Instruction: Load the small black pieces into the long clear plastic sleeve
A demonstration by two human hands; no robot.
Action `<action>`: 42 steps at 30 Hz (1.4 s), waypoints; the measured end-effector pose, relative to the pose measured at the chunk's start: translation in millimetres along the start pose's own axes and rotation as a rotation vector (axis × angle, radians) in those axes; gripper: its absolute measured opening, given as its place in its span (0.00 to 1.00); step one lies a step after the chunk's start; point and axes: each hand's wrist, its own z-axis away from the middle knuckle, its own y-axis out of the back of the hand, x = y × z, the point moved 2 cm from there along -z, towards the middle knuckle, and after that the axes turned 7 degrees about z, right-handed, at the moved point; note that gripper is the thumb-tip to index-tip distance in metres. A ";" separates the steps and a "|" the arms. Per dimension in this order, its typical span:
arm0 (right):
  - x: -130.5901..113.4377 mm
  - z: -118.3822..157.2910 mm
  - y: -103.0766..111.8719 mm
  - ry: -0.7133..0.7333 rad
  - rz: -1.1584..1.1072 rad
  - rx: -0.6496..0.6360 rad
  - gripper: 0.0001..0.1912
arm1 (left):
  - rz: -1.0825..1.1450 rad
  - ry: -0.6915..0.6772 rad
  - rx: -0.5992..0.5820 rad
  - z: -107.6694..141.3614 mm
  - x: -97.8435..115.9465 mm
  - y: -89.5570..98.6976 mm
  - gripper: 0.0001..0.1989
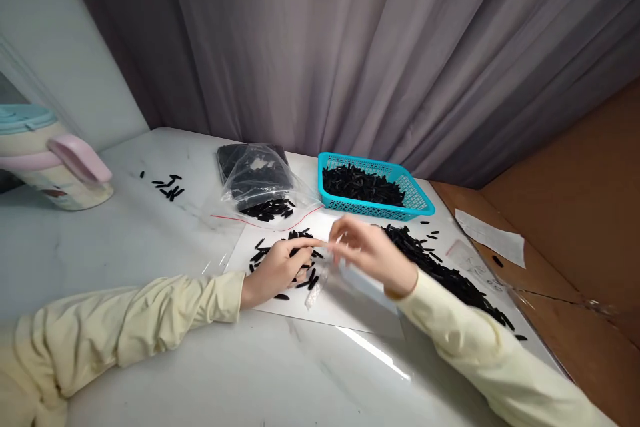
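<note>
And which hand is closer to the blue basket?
The right hand. It is just in front of the blue basket, on the near side; the left hand is farther off, toward the left, by scattered black pieces.

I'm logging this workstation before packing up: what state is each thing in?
Left hand: fingers bent, over loose black pieces; grip unclear.
Right hand: fingers curled, blurred; grip unclear.
Turquoise basket: open-topped, partly filled with black pieces.
Clear zip bag: lying down; whether sealed, cannot tell.
Tumbler: upright, lid on.
Long heap of black pieces: loose, spread out.
Curtain: hanging in folds.
</note>
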 end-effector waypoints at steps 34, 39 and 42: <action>-41.9 37.2 23.3 0.123 -0.062 0.082 0.19 | -0.843 -0.816 -0.161 34.3 87.9 -27.7 0.15; -44.2 38.6 23.7 -0.015 -0.383 -0.012 0.21 | -0.827 -0.912 -0.151 36.8 86.6 -29.0 0.13; -44.1 38.6 22.8 -0.027 -0.472 -0.012 0.21 | -0.823 -0.909 -0.159 37.4 87.1 -29.9 0.13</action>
